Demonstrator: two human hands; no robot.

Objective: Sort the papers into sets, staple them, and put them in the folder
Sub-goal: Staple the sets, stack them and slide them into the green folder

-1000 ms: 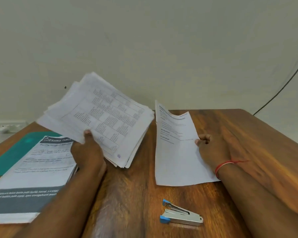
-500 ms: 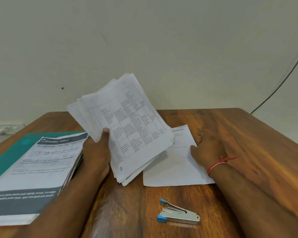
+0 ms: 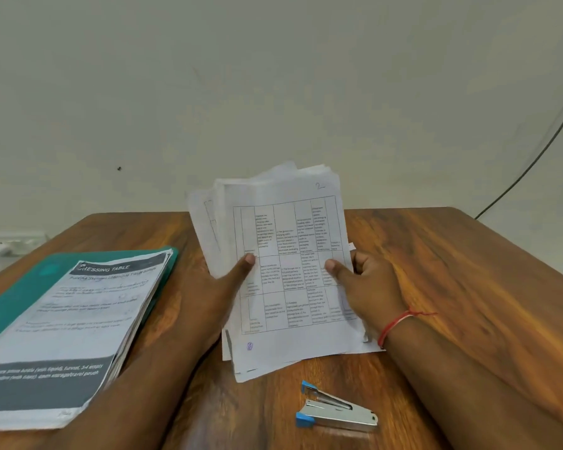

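Note:
A loose stack of white printed papers [image 3: 286,254] with a table grid on the top sheet is held tilted up over the middle of the wooden table [image 3: 452,287]. My left hand [image 3: 218,290] grips its left edge with the thumb on the front. My right hand [image 3: 364,287] grips the right edge, thumb on the top sheet. A single sheet lies under the stack, mostly hidden. A second pile of papers [image 3: 65,326] headed "DRESSING TABLE" lies on a teal folder [image 3: 20,287] at the left. A small silver stapler [image 3: 335,412] with blue ends lies near the front edge.
A pale wall stands behind the table. A dark cable [image 3: 533,157] runs down the wall at the right. A white socket strip [image 3: 7,245] sits beyond the table's left side.
My left hand swung the stack from the left to the centre, upright over the single sheet. My right hand let go of that sheet and took the stack's right edge.

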